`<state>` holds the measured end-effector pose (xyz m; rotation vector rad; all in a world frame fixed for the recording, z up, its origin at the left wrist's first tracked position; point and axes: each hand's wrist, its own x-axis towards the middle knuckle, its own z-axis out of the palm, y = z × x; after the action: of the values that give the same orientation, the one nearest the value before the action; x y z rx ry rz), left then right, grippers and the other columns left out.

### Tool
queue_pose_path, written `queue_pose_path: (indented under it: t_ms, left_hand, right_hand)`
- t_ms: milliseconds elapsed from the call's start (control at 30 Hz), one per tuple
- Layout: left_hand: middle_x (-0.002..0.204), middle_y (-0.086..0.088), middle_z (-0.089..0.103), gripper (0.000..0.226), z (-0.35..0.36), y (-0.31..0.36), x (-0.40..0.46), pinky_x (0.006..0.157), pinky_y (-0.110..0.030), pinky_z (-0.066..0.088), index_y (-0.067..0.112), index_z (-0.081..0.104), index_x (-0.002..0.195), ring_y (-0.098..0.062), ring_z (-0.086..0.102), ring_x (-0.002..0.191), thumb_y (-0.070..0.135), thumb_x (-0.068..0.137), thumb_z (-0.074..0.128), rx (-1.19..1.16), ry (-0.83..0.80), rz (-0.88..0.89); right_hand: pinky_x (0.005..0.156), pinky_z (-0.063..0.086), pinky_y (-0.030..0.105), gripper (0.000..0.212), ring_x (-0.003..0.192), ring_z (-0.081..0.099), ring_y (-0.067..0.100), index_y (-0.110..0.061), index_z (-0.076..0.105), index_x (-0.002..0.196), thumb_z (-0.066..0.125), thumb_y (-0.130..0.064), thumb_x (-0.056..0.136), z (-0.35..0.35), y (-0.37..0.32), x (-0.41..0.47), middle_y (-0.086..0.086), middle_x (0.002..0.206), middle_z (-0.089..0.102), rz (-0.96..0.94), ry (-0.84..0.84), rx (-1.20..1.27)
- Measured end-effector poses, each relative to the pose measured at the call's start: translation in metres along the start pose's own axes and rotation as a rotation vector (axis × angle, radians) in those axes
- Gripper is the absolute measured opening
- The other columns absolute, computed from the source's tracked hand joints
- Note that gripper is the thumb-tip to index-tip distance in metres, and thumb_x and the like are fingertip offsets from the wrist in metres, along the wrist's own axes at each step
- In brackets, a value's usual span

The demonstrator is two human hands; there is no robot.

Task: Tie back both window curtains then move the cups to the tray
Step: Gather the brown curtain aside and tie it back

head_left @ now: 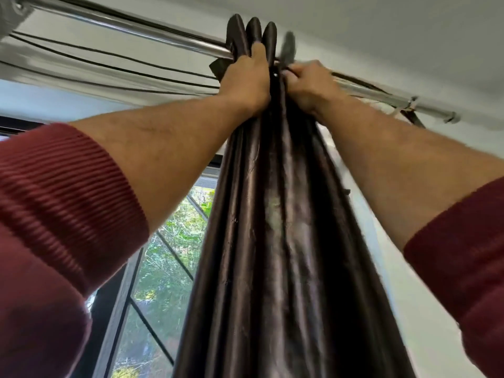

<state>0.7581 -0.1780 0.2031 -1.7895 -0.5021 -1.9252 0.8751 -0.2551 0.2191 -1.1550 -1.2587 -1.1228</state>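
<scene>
A dark brown satin curtain (pixel 283 241) hangs bunched in tight folds from a chrome rod (pixel 152 34) near the ceiling. Both my arms reach up to its top. My left hand (pixel 246 77) grips the gathered folds just below the rod, its fingers curled round the cloth. My right hand (pixel 308 83) grips the curtain's top edge on the right side, next to a blurred fold. No cups or tray are in view.
A window (pixel 169 255) with a dark frame and diagonal bars shows green foliage at lower left. Dark cables (pixel 109 54) run along the wall under the rod. A white wall (pixel 409 268) stands to the right, with the rod's bracket (pixel 409 106) beyond my right hand.
</scene>
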Motion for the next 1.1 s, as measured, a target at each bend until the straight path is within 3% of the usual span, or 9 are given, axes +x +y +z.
queue_pose_path:
  t_ms: [100,267,400,500,600,700,800,1000,1100]
  left_hand:
    - [0.136,-0.027,0.066,0.045,-0.005,-0.001,-0.005,0.108,-0.052,0.050,0.024,0.046,0.157,-0.042,0.066,0.125,0.033,0.117,0.028,-0.132,0.079,-0.046]
    - [0.137,-0.027,0.065,0.066,-0.011,-0.030,-0.030,0.090,-0.041,0.048,0.031,0.023,0.168,-0.045,0.067,0.121,0.024,0.108,0.050,-0.052,-0.127,-0.025]
    - [0.147,-0.029,0.061,0.084,-0.018,-0.028,-0.088,0.102,-0.045,0.055,0.033,0.019,0.171,-0.047,0.064,0.129,0.022,0.098,0.060,0.005,-0.321,0.040]
    - [0.145,-0.027,0.064,0.080,-0.019,-0.032,-0.143,0.100,-0.046,0.056,0.024,0.032,0.167,-0.048,0.065,0.128,0.025,0.093,0.061,0.046,-0.380,0.073]
    - [0.127,-0.026,0.072,0.047,-0.016,-0.039,-0.197,0.087,-0.048,0.053,0.016,0.059,0.143,-0.050,0.068,0.115,0.016,0.096,0.061,0.119,-0.448,0.107]
    - [0.112,-0.023,0.076,0.030,-0.020,-0.044,-0.248,0.085,-0.047,0.054,0.013,0.078,0.116,-0.048,0.070,0.108,0.019,0.092,0.063,0.159,-0.452,0.024]
    - [0.115,-0.016,0.079,0.036,-0.023,-0.044,-0.299,0.094,-0.048,0.059,0.021,0.084,0.115,-0.040,0.071,0.114,0.021,0.083,0.066,0.137,-0.496,-0.057]
    - [0.125,-0.008,0.078,0.036,-0.032,-0.032,-0.381,0.100,-0.044,0.057,0.030,0.082,0.124,-0.034,0.070,0.118,0.026,0.091,0.070,0.075,-0.530,-0.155]
    - [0.110,-0.005,0.083,0.030,-0.038,-0.023,-0.418,0.091,-0.045,0.061,0.031,0.084,0.114,-0.033,0.075,0.107,0.029,0.088,0.068,0.023,-0.574,-0.163]
  right_hand:
    - [0.069,0.042,0.032,0.034,0.078,0.054,0.021,0.006,0.071,0.081,0.061,-0.025,0.088,0.026,-0.027,0.011,0.012,0.075,0.063,-0.089,-0.137,0.193]
    - [0.081,0.055,0.034,0.038,0.102,0.069,0.024,-0.005,0.066,0.133,0.057,-0.014,0.097,0.043,-0.032,-0.031,0.016,0.115,0.074,-0.059,-0.246,0.143]
    - [0.096,0.060,0.040,0.101,0.117,0.070,0.027,-0.020,0.044,0.154,0.061,-0.039,0.055,0.055,-0.025,-0.081,0.008,0.129,0.072,0.025,-0.143,0.173]
    - [0.095,0.059,0.044,0.105,0.118,0.069,0.032,-0.036,0.019,0.166,0.061,-0.034,0.070,0.055,-0.026,-0.151,0.010,0.133,0.070,0.033,-0.134,0.093]
    - [0.090,0.060,0.053,0.108,0.109,0.069,0.043,-0.047,0.001,0.166,0.061,-0.025,0.078,0.050,-0.036,-0.223,0.015,0.128,0.071,-0.010,-0.207,-0.058]
    - [0.092,0.058,0.050,0.087,0.118,0.064,0.046,-0.052,0.032,0.159,0.062,-0.024,0.082,0.053,-0.035,-0.287,0.015,0.128,0.068,0.048,-0.328,-0.254]
    - [0.071,0.046,0.042,0.032,0.102,0.068,0.047,-0.024,0.071,0.120,0.064,-0.022,0.089,0.062,-0.025,-0.351,0.017,0.107,0.069,0.057,-0.355,-0.440]
    - [0.062,0.033,0.036,0.012,0.096,0.069,0.040,-0.015,0.072,0.099,0.068,-0.017,0.088,0.064,-0.010,-0.430,0.009,0.106,0.068,0.187,-0.397,-0.574]
    - [0.069,0.040,0.038,0.017,0.104,0.062,0.034,-0.019,0.071,0.101,0.066,-0.024,0.086,0.060,-0.023,-0.469,-0.005,0.078,0.045,0.135,-0.673,-0.386]
